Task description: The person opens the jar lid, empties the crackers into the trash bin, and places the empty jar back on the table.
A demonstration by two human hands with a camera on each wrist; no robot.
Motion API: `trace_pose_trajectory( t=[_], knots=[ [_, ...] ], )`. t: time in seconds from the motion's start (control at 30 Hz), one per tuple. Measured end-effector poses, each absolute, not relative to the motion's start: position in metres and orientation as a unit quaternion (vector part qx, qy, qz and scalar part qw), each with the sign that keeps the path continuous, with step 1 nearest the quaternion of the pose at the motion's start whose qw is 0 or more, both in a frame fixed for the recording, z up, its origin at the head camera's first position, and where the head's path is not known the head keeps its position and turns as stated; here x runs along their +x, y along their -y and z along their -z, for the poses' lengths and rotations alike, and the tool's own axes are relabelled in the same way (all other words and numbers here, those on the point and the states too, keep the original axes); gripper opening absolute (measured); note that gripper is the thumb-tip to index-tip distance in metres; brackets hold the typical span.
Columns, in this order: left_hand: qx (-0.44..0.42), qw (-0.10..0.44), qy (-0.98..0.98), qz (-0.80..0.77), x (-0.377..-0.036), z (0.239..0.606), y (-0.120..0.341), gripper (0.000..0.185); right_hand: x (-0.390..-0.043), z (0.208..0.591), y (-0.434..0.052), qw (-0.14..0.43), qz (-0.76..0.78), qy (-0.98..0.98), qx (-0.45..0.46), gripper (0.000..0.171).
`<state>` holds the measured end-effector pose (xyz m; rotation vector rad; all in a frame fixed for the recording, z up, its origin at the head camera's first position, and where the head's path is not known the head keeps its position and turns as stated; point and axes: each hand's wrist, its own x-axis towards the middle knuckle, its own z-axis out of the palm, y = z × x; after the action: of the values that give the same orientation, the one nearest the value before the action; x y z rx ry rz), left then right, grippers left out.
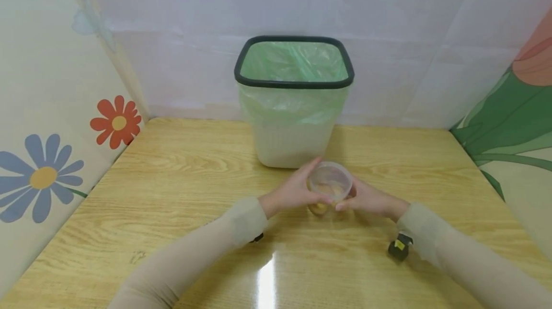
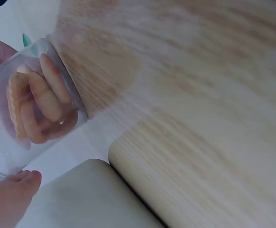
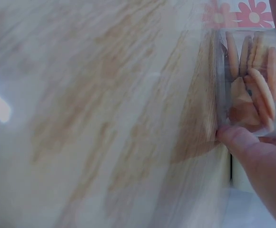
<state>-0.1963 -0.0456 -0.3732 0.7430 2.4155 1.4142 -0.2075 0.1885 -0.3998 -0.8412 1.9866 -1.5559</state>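
Between both hands is a clear round plastic jar point(image 1: 331, 175) holding several light-brown biscuits point(image 2: 45, 97), curved and finger-like in the wrist views. My left hand point(image 1: 295, 190) grips its left side, with the thumb near the front of the rim. From the right, my right hand point(image 1: 368, 199) holds the jar's lower side; in the right wrist view its thumb point(image 3: 245, 145) presses by the base. The jar is upright at the tabletop; whether its base touches the wood, I cannot tell. Whether a lid covers it is also unclear.
A pale waste bin point(image 1: 293, 141) with a black rim and green liner bag stands just behind the jar, against the white backdrop. The wood-grain table point(image 1: 185, 170) lies between flower-painted side panels. A small black device point(image 1: 399, 246) hangs under the right wrist.
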Motion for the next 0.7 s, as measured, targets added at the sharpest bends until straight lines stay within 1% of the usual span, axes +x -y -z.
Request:
trace_pose_trajectory(
  t=[0.2,0.4,0.7],
  knots=[
    [0.242,0.110,-0.834,-0.483,-0.191,0.373,0.043,0.103,-0.208,0.401,-0.189,0.230,0.563,-0.732,-0.306,0.092],
    [0.241,0.075,-0.839,-0.482,-0.189,0.374,0.040,0.100,-0.209,0.402,-0.189,0.229,0.566,-0.730,-0.307,0.092],
    [0.210,0.085,-0.843,-0.488,-0.181,0.374,0.037,0.103,-0.208,0.401,-0.190,0.235,0.564,-0.729,-0.310,0.092]
  ],
)
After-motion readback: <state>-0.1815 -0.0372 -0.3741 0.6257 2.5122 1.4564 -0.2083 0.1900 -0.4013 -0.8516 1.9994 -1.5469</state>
